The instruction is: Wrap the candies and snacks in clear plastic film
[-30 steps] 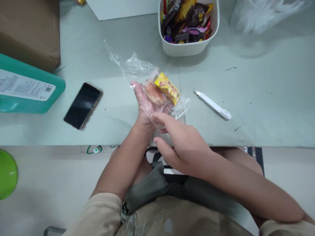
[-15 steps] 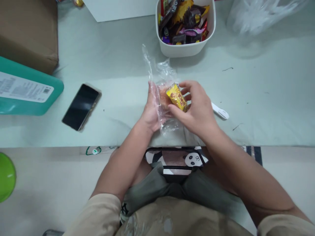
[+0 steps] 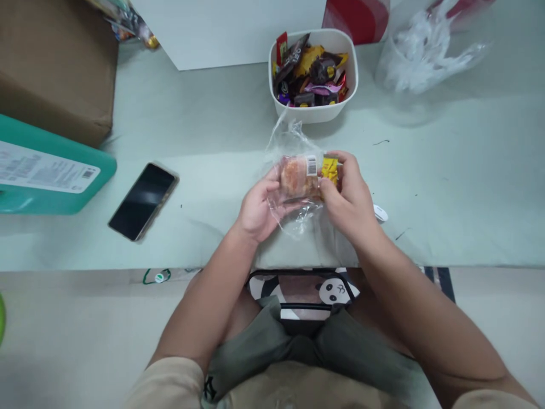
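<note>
At the bottom of the frame the person's lap filled the view, and a panda-print pouch (image 3: 336, 291) lay partly tucked under the table edge, its lower part hidden by grey cloth. Just above it, in the centre of the frame, both hands met over the pale green table (image 3: 447, 187). The left hand (image 3: 255, 207) cupped the clear plastic bag (image 3: 293, 142) from the left, its fingers mostly hidden behind the film. The right hand (image 3: 351, 199) pinched the bag from the right, thumb and fingers closed on the yellow snack packet (image 3: 330, 168) inside it. Beside that packet, still within the bag, sat a round orange-brown pastry (image 3: 293, 177) in a wrapper with a barcode label; its print was too small to read. The bag's loose neck stood up towards the bowl.

A white tool (image 3: 380, 213) showed only its tip past the right wrist. At centre left a dark phone (image 3: 143, 201) lay face up. Further left a teal box (image 3: 46, 176) ran off the frame, with a brown carton (image 3: 55, 62) behind it, also cropped. At the top centre stood a white bowl (image 3: 315, 112) of mixed wrapped sweets, and at upper right a crumpled heap of clear plastic (image 3: 421, 51), its contents hard to make out.
</note>
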Demonstrator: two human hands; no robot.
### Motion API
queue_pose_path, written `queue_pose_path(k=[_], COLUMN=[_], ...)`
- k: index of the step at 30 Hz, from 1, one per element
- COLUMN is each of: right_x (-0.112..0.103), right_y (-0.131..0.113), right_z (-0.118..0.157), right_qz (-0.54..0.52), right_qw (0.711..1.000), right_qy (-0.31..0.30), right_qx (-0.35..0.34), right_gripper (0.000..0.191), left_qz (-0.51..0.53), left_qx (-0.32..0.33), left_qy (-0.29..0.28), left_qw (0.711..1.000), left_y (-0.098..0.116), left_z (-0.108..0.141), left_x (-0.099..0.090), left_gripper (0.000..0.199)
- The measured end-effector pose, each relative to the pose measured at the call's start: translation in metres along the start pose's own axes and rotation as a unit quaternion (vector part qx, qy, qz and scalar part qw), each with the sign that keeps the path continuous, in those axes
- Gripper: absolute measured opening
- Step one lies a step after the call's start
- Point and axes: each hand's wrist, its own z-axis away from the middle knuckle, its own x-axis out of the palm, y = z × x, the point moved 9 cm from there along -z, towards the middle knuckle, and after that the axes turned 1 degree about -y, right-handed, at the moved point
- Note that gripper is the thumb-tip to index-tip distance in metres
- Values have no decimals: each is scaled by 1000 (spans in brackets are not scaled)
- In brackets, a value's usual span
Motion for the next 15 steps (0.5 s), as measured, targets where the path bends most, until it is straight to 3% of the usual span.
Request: queue_pose_path(k=[4, 10, 12, 15], right_x=[11, 29, 34, 43], right_y=[8, 15, 17, 10], right_z=[1, 2, 3, 5], right_qz=[-87, -205, -278, -400], right_qw=[995, 972, 949, 892], right_qy=[-34, -73, -94, -155], right_qx=[35, 89, 114, 141], right_gripper=[26, 62, 62, 53], left_qz=[9, -30, -68, -107], left_qx=[-1, 15, 47, 99], left_qy=[-7, -57, -81, -119], left_qw=[1000, 998, 993, 982], left_y=[2, -2, 3, 12], left_z=[2, 2, 2, 4], left_x=[-1, 1, 2, 7], left_gripper=[28, 30, 34, 38])
